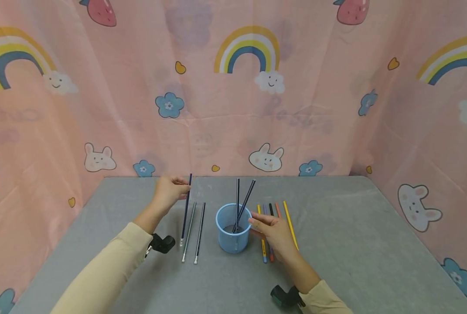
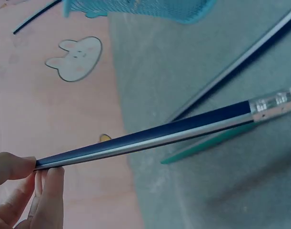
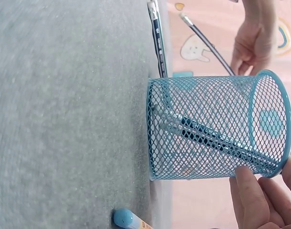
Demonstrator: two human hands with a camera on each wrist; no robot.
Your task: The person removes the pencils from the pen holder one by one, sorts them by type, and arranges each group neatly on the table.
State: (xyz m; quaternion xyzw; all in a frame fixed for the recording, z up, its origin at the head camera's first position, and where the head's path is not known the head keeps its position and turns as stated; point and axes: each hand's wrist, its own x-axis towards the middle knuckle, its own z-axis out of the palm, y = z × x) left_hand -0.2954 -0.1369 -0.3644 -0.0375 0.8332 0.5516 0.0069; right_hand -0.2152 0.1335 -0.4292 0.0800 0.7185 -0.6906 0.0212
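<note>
My left hand (image 1: 167,192) pinches a dark blue and silver striped pencil (image 2: 150,135) between thumb and fingertips, near its end. The pencil slants above the table with its eraser end low. My right hand (image 1: 278,235) holds the right side of a light blue mesh pencil cup (image 1: 233,244) near the rim. In the right wrist view, a fingertip lies on the mesh of the cup (image 3: 202,81). Two striped pencils (image 1: 238,196) lean inside the cup. A silvery pencil (image 1: 189,233) and a dark striped pencil (image 1: 199,233) lie on the table between left hand and cup.
Several coloured pencils, among them a yellow pencil (image 1: 290,222) and an orange one (image 1: 277,210), lie right of the cup, partly behind my right hand. The grey table (image 1: 343,253) is bordered by a pink patterned curtain (image 1: 217,131) at the back and sides.
</note>
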